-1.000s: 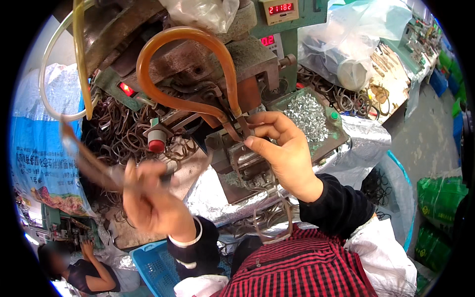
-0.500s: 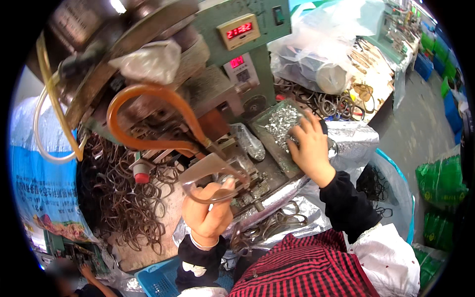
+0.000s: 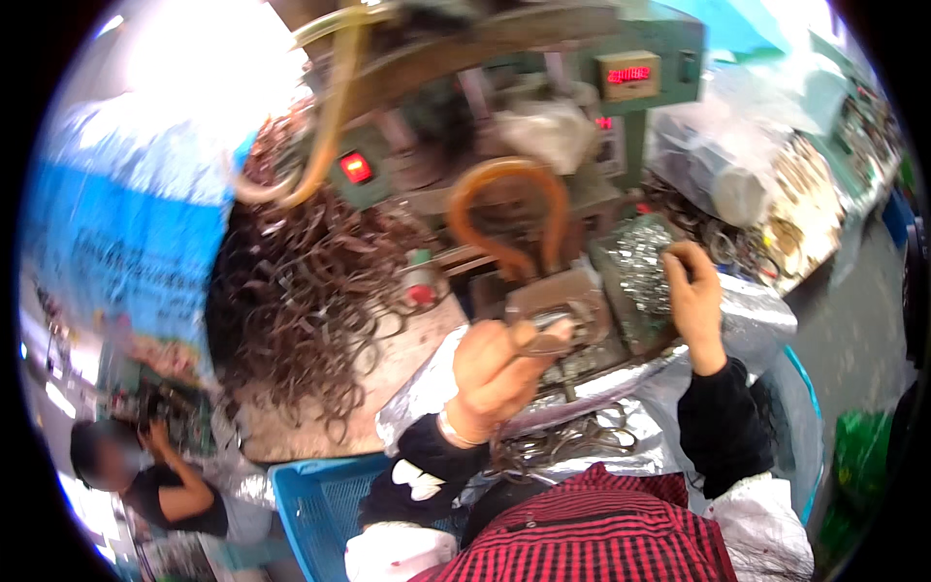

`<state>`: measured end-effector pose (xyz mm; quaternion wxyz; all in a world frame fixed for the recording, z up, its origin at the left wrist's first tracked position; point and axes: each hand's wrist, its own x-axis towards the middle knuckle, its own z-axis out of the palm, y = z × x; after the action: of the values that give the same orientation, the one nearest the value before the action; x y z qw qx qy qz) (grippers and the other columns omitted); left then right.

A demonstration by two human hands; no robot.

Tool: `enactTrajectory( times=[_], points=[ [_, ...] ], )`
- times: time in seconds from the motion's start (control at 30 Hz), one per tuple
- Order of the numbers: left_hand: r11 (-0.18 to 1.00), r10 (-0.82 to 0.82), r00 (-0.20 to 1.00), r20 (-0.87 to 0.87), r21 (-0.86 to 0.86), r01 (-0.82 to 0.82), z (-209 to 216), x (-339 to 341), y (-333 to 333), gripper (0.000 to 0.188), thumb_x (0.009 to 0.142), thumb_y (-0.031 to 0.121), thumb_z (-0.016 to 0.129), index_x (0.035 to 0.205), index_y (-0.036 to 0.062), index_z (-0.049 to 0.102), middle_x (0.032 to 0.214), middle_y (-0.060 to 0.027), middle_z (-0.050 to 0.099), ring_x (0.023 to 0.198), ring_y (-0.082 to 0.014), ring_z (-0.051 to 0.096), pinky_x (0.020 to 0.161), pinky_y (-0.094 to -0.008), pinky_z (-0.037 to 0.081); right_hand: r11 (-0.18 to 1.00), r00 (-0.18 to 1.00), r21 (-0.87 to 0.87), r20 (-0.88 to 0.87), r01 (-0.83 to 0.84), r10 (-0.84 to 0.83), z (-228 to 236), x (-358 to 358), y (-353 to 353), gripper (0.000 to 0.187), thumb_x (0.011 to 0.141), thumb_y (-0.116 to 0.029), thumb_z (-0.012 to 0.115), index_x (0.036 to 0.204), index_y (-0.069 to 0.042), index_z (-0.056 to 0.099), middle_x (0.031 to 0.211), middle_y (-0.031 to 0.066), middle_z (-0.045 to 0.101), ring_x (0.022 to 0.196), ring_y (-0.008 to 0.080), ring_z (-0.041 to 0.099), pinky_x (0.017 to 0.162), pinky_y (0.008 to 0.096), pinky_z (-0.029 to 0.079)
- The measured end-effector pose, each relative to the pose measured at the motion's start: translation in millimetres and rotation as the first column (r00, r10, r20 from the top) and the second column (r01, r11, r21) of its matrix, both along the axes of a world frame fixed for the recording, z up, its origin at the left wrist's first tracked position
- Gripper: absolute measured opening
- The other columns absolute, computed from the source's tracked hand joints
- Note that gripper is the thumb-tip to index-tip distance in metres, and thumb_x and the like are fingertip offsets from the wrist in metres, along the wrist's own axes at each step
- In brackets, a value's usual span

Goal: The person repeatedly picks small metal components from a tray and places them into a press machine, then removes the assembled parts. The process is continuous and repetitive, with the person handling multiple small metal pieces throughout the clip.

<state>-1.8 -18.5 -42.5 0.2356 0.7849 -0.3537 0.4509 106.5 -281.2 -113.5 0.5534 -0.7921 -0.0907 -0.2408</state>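
Note:
My left hand (image 3: 493, 376) is closed on a translucent brown eyeglass frame (image 3: 524, 339), held up in front of the press (image 3: 592, 199). Thumb and fingertips are on its rim, close to the work fixture under the orange hose (image 3: 464, 199). My right hand (image 3: 696, 303) is over the right side of a green metal tray (image 3: 635, 341). Small silvery metal bits (image 3: 640, 262) are heaped in that tray. The right fingers are curled together with the thumb at the bits; anything between them is too small to make out. Motion blurs the picture slightly.
A big pile of brown frames (image 3: 301, 320) covers the bench on the left, beside a red-capped bottle (image 3: 419, 281). More frames (image 3: 572, 438) lie on foil before me. A blue basket (image 3: 310, 500) stands below. Another person (image 3: 175, 485) works at far left.
My view has swung left, so the press and bench appear farther right. My right fingers, spread over the metal bits before, are now drawn together. My left hand keeps hold of the eyeglass frame.

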Motion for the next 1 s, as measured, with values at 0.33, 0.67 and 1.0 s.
enactTrajectory(
  times=[0.33,0.67,1.0],
  points=[
    [0.578,0.795,0.605,-0.047,-0.245,-0.778,12.4,-67.0,105.3,0.016,0.089,-0.004,0.068,0.103,-0.0013,0.073,0.098,-0.0075,0.066,0.083,-0.0189,0.059,0.074,-0.0286,0.047,0.981,0.987,0.179,-0.132,-0.071,0.096,-11.0,-34.5,-14.8,0.012,0.093,-0.005,0.066,0.104,0.001,0.067,0.090,0.0003,0.066,0.082,0.0070,0.059,0.076,0.0219,0.046],
    [0.523,0.832,0.547,-0.093,0.458,-0.719,-94.3,31.2,198.9,0.012,0.064,0.004,0.068,0.075,0.0083,0.068,0.094,-0.0089,0.058,0.091,-0.0302,0.056,0.073,-0.0412,0.045,0.992,0.995,0.125,-0.090,-0.035,0.046,11.4,-43.6,12.7,0.010,0.091,-0.002,0.065,0.101,0.001,0.067,0.092,0.0052,0.069,0.085,0.0126,0.063,0.080,0.0264,0.049],
    [0.411,0.021,0.729,-0.685,-0.658,-0.630,-60.3,-26.6,137.9,0.027,0.099,0.010,0.062,0.123,0.0000,0.066,0.086,-0.0006,0.068,0.059,-0.0026,0.051,0.050,-0.0165,0.036,0.951,0.946,0.001,0.104,-0.309,0.307,64.3,-70.0,24.5,0.019,0.079,0.002,0.070,0.096,-0.003,0.075,0.090,0.0112,0.071,0.087,0.0262,0.066,0.078,0.0346,0.050]
  ],
)
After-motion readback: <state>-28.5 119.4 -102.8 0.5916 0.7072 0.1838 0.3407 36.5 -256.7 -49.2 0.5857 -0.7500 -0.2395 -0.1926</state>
